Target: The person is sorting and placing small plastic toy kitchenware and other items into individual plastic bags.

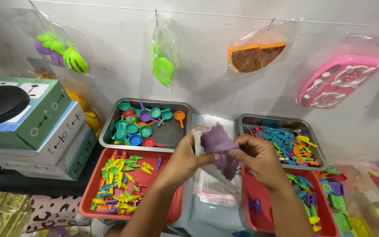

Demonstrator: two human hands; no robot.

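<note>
Both hands (pixel 224 156) pinch a bumpy purple plastic toy (pixel 219 145) inside a clear bag (pixel 211 186).

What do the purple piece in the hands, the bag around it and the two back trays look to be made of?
Purple piece: likely moulded plastic with a matte, bumpy surface; the bag blurs it. Clear bag, pinched by left hand and right hand: thin glossy film, see-through and creased. Grey trays: probably stainless steel, dull sheen with rolled rims.
</note>
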